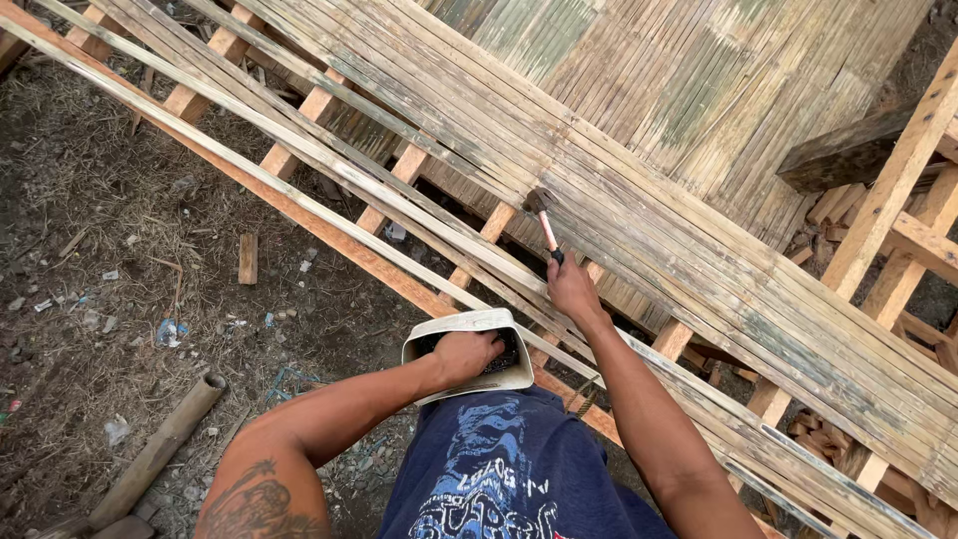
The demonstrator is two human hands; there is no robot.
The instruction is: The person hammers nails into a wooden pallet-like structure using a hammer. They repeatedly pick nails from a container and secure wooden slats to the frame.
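— Risk on the left side first: what is seen there?
— The left hand (467, 351) is sunk into the white container (469, 321) held at the lap; its fingers are curled inside, and what is gripped cannot be told. The container could be tipped, and its dark contents spilled to the littered ground (110, 299) below.
— And to the right?
— The hammer (544, 222) is clasped by the closed fingers of the right hand (574, 289), its head resting on the bamboo slats (699, 250). A slat could be split by a skewed blow, or the handle could be lost through the gaps between joists.
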